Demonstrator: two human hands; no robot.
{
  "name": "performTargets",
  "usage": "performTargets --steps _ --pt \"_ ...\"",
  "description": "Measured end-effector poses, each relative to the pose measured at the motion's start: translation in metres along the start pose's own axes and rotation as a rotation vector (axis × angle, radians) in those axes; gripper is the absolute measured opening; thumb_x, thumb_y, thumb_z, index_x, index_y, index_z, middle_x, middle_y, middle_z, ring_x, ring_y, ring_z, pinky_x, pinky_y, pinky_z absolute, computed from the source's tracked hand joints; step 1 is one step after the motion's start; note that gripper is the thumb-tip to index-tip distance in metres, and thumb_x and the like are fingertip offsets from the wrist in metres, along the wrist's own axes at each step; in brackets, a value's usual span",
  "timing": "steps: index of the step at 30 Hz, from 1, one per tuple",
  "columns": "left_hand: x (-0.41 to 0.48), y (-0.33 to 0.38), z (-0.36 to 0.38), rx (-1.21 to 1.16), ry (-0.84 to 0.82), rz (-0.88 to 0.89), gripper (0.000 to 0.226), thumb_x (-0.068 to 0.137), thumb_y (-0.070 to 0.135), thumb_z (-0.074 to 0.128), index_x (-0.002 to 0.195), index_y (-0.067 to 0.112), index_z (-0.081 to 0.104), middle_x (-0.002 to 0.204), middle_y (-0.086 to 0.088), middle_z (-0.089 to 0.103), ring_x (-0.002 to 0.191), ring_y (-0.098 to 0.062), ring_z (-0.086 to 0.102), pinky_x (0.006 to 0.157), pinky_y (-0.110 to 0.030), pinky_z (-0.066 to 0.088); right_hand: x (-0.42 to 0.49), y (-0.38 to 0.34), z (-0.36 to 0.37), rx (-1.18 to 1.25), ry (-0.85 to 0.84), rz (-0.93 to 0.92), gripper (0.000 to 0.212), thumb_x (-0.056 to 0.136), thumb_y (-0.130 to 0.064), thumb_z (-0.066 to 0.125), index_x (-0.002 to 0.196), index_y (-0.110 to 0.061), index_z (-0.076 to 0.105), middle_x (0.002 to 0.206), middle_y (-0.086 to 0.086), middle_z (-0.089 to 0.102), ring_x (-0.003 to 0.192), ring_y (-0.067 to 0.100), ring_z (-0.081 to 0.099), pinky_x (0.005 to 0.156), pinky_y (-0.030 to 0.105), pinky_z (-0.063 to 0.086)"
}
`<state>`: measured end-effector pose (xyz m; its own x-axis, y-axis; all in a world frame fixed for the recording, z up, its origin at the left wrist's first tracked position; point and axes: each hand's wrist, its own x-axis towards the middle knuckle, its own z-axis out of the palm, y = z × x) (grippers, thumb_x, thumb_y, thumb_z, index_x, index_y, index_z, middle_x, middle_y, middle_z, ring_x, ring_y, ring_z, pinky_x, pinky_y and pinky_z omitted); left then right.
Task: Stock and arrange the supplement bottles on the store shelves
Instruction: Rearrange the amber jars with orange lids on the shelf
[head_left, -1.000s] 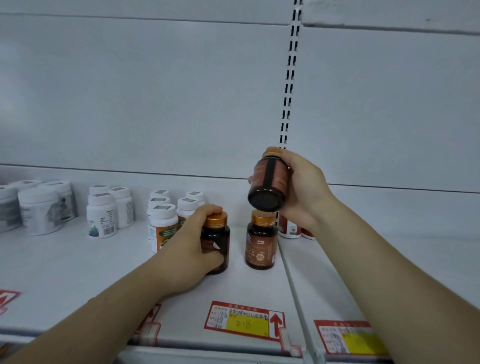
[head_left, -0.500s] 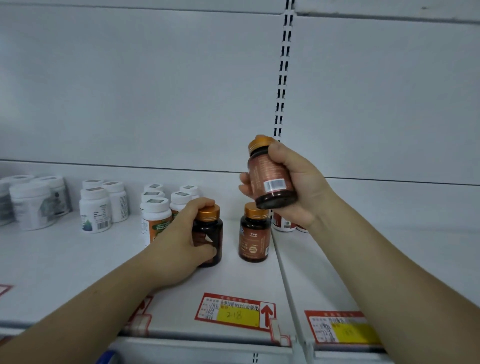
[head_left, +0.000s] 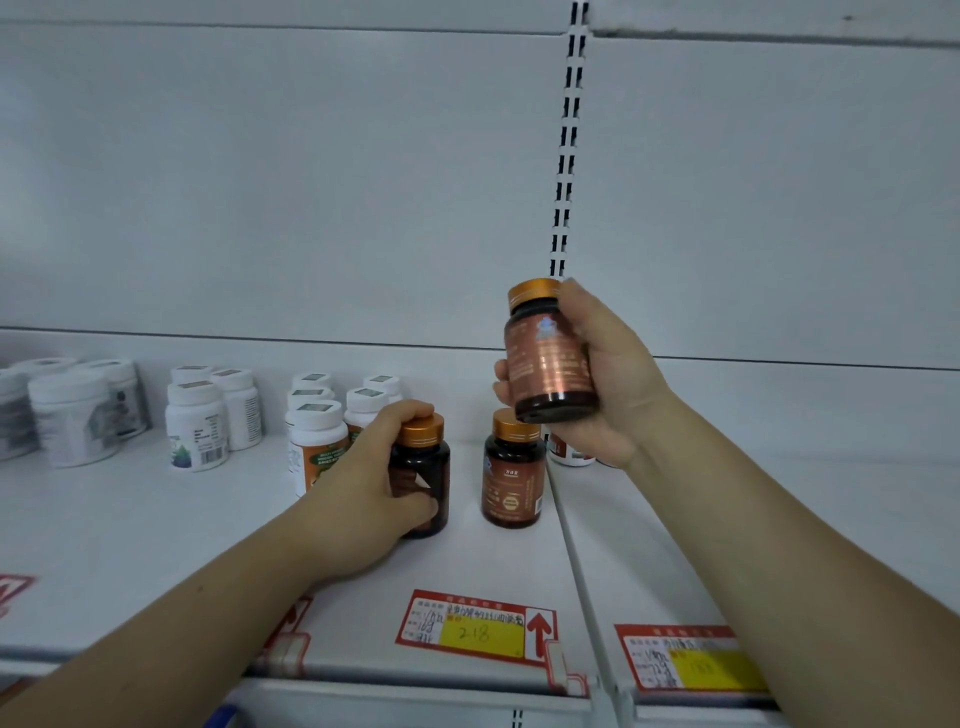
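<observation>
My right fingers (head_left: 503, 385) grasp the raised bottle (head_left: 550, 358), upright, just above the standing bottle (head_left: 513, 470); left fingers (head_left: 413, 411) grasp the neighbouring bottle (head_left: 435, 465).

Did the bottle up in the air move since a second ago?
Yes. The held bottle tipped upright: its base faced the camera before, and now its cap points up at the slotted strip. It stays above the standing bottle.
</observation>
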<state>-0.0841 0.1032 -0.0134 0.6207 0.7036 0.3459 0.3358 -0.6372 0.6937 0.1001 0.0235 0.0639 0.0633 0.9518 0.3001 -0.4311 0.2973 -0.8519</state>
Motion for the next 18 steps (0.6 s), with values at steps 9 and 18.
performTargets --steps 9,18 --pt "0.0001 -0.0010 -0.0003 -0.022 -0.007 -0.003 0.076 0.080 0.010 0.069 0.120 0.053 0.021 0.108 0.028 0.040 0.095 -0.003 0.052 0.070 -0.009 0.041 -0.0025 0.0021 -0.0034 -0.723 0.035 -0.415 0.053 0.068 0.004 0.072 0.106 -0.031 0.057 0.087 -0.021 0.068 0.087 0.000 0.064 0.076 0.022 0.053" --pt "-0.0004 0.0004 -0.0003 -0.028 -0.008 -0.002 0.074 0.081 0.009 0.068 0.120 0.052 0.021 0.107 0.029 0.039 0.094 -0.002 0.053 0.068 -0.007 0.040 -0.0024 0.0073 0.0018 -0.805 0.130 -0.457 0.052 0.083 -0.012 0.065 0.114 -0.049 0.047 0.119 -0.012 0.055 0.108 0.012 0.057 0.086 0.030 0.052"
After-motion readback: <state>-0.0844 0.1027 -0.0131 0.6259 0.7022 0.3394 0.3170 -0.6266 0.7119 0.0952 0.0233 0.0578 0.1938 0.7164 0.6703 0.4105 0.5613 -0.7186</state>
